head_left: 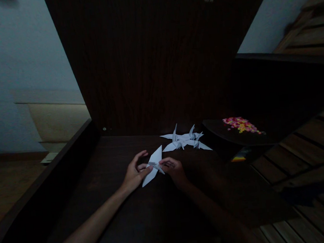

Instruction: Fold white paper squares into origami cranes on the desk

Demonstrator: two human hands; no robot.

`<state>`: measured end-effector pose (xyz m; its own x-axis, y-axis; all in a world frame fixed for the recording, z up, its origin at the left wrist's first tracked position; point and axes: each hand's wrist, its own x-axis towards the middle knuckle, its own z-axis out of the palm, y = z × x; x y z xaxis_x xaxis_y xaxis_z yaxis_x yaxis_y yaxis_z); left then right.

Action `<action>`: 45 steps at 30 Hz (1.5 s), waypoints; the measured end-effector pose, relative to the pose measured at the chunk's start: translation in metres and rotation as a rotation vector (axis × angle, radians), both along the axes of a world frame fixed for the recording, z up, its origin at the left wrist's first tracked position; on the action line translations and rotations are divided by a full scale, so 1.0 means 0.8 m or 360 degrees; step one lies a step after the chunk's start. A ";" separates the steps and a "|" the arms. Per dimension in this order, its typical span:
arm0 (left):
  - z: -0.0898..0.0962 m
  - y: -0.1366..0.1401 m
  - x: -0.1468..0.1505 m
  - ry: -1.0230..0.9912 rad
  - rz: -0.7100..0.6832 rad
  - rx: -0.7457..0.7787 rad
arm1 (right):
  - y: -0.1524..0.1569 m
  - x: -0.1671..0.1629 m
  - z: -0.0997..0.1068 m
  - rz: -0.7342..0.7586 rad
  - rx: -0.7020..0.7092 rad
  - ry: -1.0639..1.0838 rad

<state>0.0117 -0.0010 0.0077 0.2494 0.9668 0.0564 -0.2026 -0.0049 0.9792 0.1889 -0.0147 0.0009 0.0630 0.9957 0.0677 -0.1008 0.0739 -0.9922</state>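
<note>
A white origami crane (155, 157) with its two wings spread is held just over the dark desk, between both my hands. My left hand (136, 169) pinches its middle from the left, thumb on the folded paper and the upper fingers curled apart. From the right, my right hand (174, 169) grips the narrow folded part with thumb and fingertips. Where the fingertips meet the paper, the dim light hides detail. Just beyond, several finished-looking white paper cranes (183, 137) lie clustered together against the back panel.
Under my forearms spreads the dark wooden desk (116, 217), walled by a back panel (150, 61) and a low left side board (49, 178). At right, a small dark shelf (214, 129) bears a pink and yellow flower pattern (241, 124). Wooden slats (314, 156) lie beyond it.
</note>
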 end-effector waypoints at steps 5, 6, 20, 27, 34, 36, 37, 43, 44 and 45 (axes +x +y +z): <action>-0.001 0.003 0.001 0.0086 0.0085 -0.0129 | 0.001 0.000 -0.001 -0.0022 0.0025 0.0135; -0.001 0.003 0.001 0.0100 0.0075 -0.0150 | 0.001 0.000 -0.002 -0.0006 0.0022 0.0181; 0.000 -0.003 -0.001 0.0099 -0.0322 -0.0147 | -0.001 -0.006 -0.003 0.0114 -0.0209 0.0000; -0.009 -0.005 0.000 0.0035 -0.0619 -0.0143 | -0.001 -0.005 -0.004 0.0102 -0.0255 -0.0023; -0.004 -0.006 0.000 -0.0016 -0.0707 -0.0089 | -0.001 -0.005 -0.008 0.0170 -0.0287 -0.0097; -0.005 -0.006 0.000 -0.0023 -0.0709 -0.0067 | -0.001 -0.005 -0.006 0.0143 -0.0275 -0.0090; -0.005 -0.006 -0.001 -0.0027 -0.0709 -0.0064 | -0.001 -0.005 -0.005 0.0131 -0.0271 -0.0086; -0.009 -0.004 -0.002 -0.0031 -0.0714 -0.0117 | 0.000 -0.003 -0.004 0.0108 -0.0272 -0.0058; -0.010 -0.004 -0.002 -0.0031 -0.0709 -0.0124 | 0.000 -0.003 -0.004 0.0106 -0.0279 -0.0047; -0.010 -0.004 -0.002 -0.0029 -0.0701 -0.0129 | 0.000 -0.003 -0.004 0.0105 -0.0284 -0.0031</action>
<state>0.0102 -0.0042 -0.0002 0.6380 0.7700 -0.0071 -0.1856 0.1627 0.9691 0.1868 -0.0145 -0.0027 -0.0024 0.9939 -0.1100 -0.0802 -0.1098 -0.9907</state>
